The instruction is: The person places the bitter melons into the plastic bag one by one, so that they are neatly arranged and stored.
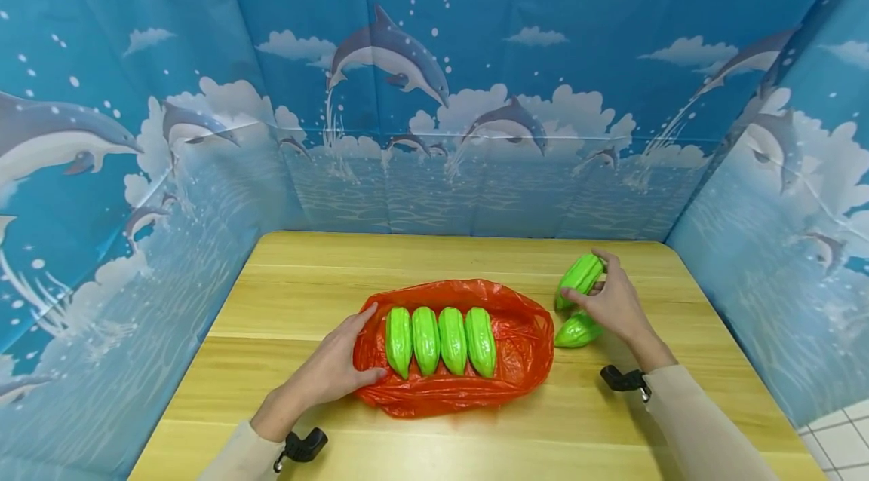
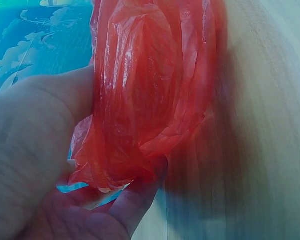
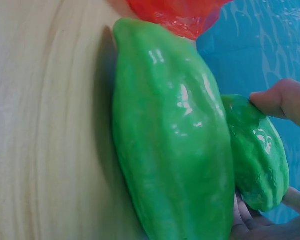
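1. Head view: On a wooden table [image 1: 271, 300] lies a red plastic bag [image 1: 468, 388], its mouth spread open. Four green fruits [image 1: 425, 341] stand in a row inside it, side by side, their long sides running from the bag's far edge to its near edge. At the bag's left end, the left hand [image 1: 333, 364] holds on with a wide grip — thumb at the near side, index finger at the far side. Right of the bag, the right hand [image 1: 614, 304] holds another green fruit [image 1: 580, 277] between thumb and fingers. A loose fruit [image 1: 577, 330] lies just beside the bag's right end.

2. Left wrist view: The left hand's thumb and fingers hold the bag's crumpled end.

3. Right wrist view: The loose fruit fills the foreground, one tip towards the bag — whether they touch, I cannot tell. Beside it, the right hand grips its fruit.
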Demonstrator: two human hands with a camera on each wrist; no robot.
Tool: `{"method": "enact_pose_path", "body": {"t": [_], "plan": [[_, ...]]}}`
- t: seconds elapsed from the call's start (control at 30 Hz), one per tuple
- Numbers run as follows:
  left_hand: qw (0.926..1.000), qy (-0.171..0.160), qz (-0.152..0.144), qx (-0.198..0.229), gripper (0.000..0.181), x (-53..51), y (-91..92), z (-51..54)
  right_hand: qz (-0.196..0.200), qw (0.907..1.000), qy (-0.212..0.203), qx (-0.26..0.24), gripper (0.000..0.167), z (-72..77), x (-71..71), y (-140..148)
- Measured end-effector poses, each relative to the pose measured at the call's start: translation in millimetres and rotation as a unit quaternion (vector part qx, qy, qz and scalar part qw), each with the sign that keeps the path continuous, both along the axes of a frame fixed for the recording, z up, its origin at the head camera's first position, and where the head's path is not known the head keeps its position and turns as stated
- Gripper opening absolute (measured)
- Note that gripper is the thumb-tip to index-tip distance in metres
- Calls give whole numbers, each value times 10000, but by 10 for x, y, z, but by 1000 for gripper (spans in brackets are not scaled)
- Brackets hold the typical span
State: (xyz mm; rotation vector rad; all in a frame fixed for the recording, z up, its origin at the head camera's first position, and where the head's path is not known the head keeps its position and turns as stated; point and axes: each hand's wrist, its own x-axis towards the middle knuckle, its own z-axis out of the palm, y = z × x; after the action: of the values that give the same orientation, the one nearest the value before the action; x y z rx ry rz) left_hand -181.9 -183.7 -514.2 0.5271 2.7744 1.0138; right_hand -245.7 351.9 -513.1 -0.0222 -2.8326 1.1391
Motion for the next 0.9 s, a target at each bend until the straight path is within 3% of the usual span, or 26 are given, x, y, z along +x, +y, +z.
{"method": "enact_pose_path", "body": {"t": [0.43,0.73,0.9], "plan": [[10000,11,24,1,114,11,29,-6,113,9991,-53,-405,119,122,48,-35],[10000,8,52,31,114,16,23,-22,463,9868,-6,-1552,112,183,71,-77],[10000,39,36,-7,114,11,20,-15,447,9827,-95,-1794,111,219,78,-99]]}}
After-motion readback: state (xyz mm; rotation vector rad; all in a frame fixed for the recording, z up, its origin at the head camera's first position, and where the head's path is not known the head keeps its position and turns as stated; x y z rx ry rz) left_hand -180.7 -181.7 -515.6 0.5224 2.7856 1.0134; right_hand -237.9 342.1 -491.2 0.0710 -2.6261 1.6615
